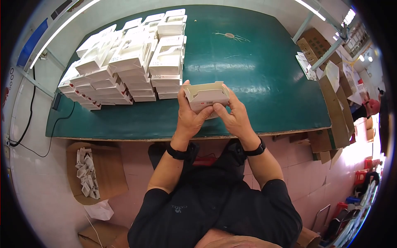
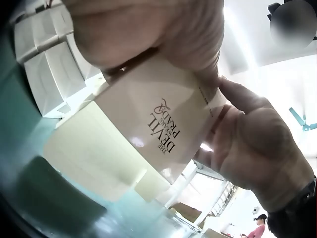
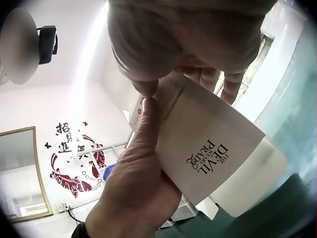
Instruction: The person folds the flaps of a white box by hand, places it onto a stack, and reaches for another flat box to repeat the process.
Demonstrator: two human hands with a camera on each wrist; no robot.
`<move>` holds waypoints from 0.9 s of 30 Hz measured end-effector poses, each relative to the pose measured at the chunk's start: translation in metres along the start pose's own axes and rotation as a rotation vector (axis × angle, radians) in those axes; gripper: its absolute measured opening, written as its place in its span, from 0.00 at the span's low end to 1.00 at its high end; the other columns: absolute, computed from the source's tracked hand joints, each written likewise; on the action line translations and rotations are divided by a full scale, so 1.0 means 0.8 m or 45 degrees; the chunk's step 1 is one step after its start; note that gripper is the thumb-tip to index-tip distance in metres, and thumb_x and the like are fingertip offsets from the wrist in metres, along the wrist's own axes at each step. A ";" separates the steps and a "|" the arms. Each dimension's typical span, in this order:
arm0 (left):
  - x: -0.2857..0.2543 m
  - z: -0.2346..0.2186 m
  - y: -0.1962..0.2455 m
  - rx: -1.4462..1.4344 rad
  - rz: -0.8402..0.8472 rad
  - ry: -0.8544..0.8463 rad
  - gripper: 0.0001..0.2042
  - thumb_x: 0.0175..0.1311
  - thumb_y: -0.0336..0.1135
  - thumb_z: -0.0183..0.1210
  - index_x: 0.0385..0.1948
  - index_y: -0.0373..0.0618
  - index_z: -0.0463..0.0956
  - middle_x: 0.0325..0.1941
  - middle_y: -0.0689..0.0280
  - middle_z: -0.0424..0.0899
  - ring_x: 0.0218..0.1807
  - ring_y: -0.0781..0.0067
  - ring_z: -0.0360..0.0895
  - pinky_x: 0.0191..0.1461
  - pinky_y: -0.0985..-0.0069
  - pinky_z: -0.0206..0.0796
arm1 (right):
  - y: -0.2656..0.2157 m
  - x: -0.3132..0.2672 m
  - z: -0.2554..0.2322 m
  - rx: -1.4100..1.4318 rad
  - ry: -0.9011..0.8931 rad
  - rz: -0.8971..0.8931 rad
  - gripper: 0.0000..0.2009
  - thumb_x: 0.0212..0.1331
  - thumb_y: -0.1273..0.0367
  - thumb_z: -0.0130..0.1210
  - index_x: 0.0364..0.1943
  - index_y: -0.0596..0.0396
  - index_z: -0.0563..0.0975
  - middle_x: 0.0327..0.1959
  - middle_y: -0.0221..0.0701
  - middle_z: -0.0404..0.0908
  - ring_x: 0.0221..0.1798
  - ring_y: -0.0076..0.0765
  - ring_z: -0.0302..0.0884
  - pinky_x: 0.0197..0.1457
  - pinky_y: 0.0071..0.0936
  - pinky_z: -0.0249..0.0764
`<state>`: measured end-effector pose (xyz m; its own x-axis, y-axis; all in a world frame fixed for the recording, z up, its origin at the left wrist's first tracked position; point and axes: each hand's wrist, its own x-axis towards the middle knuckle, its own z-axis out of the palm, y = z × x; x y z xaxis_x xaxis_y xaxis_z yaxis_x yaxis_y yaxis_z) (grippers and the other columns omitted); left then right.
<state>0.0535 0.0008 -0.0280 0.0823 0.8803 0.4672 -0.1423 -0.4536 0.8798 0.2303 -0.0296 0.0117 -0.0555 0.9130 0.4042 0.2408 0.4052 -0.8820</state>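
Note:
Both hands hold a small white cardboard box (image 1: 206, 99) above the near edge of the green table. My left hand (image 1: 190, 118) grips one side and my right hand (image 1: 237, 117) the other, with the thumbs meeting on the face toward me. Flaps stand up at the box's end in the head view. Printed on the white box (image 2: 153, 116) is "The Devil Wears Prada", and a pale flap (image 2: 94, 151) sticks out from one end. From the right wrist, the same flap (image 3: 252, 178) extends beyond the printed panel, with my left hand (image 3: 133, 173) on the opposite side.
Stacks of white boxes (image 1: 132, 53) fill the left of the green table (image 1: 248, 82). A brown carton (image 1: 111, 173) holding small white pieces sits on the floor at left. Stringy material (image 1: 229, 36) lies at the back; more cartons (image 1: 331, 107) stand along the right edge.

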 end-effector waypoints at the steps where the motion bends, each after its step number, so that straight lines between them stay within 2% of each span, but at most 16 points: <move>1: 0.001 0.000 0.000 0.014 -0.003 0.001 0.51 0.63 0.46 0.76 0.80 0.42 0.46 0.65 0.55 0.77 0.64 0.62 0.77 0.67 0.65 0.72 | -0.003 0.001 0.001 -0.008 0.003 0.003 0.33 0.71 0.63 0.65 0.76 0.57 0.67 0.68 0.45 0.81 0.69 0.46 0.80 0.70 0.37 0.74; 8: 0.005 -0.005 0.007 0.059 0.015 -0.087 0.51 0.68 0.45 0.72 0.81 0.42 0.40 0.68 0.52 0.73 0.68 0.59 0.74 0.71 0.62 0.68 | 0.004 0.003 -0.001 -0.029 0.025 -0.017 0.30 0.72 0.65 0.64 0.75 0.56 0.68 0.66 0.44 0.83 0.66 0.43 0.82 0.68 0.35 0.75; 11: 0.001 -0.008 0.000 -0.063 -0.007 -0.126 0.49 0.73 0.46 0.68 0.81 0.40 0.37 0.72 0.51 0.69 0.71 0.58 0.70 0.74 0.62 0.65 | -0.006 0.006 -0.004 0.054 0.036 0.050 0.29 0.72 0.65 0.64 0.74 0.56 0.70 0.63 0.42 0.84 0.62 0.38 0.84 0.65 0.33 0.77; 16: 0.001 -0.005 -0.001 -0.035 -0.001 -0.101 0.48 0.75 0.46 0.64 0.81 0.38 0.35 0.74 0.52 0.65 0.73 0.59 0.67 0.75 0.62 0.63 | -0.007 0.004 -0.011 -0.002 -0.027 -0.014 0.28 0.72 0.65 0.64 0.73 0.57 0.72 0.61 0.39 0.86 0.59 0.33 0.84 0.63 0.32 0.79; 19: 0.004 -0.004 0.000 -0.025 0.020 -0.086 0.48 0.76 0.46 0.64 0.81 0.37 0.36 0.74 0.53 0.66 0.71 0.60 0.68 0.75 0.63 0.62 | -0.004 0.005 -0.018 0.126 -0.157 0.073 0.27 0.73 0.64 0.64 0.72 0.57 0.73 0.59 0.38 0.87 0.60 0.32 0.84 0.63 0.32 0.79; 23: 0.002 -0.007 -0.002 0.059 0.126 -0.073 0.46 0.74 0.43 0.66 0.82 0.39 0.41 0.72 0.55 0.68 0.71 0.61 0.69 0.74 0.62 0.62 | -0.001 0.003 -0.019 0.146 -0.090 0.087 0.28 0.73 0.64 0.64 0.73 0.57 0.72 0.60 0.37 0.86 0.61 0.32 0.83 0.64 0.33 0.79; 27: 0.002 -0.025 0.005 0.151 0.095 -0.092 0.44 0.70 0.38 0.70 0.81 0.44 0.48 0.71 0.57 0.70 0.71 0.61 0.71 0.72 0.60 0.66 | 0.004 0.005 -0.024 0.165 -0.094 0.063 0.29 0.72 0.64 0.64 0.74 0.57 0.71 0.61 0.37 0.85 0.62 0.33 0.83 0.65 0.35 0.79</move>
<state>0.0332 0.0032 -0.0251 0.1470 0.8331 0.5332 -0.0338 -0.5345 0.8445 0.2496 -0.0255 0.0154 -0.1192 0.9312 0.3445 0.1185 0.3578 -0.9262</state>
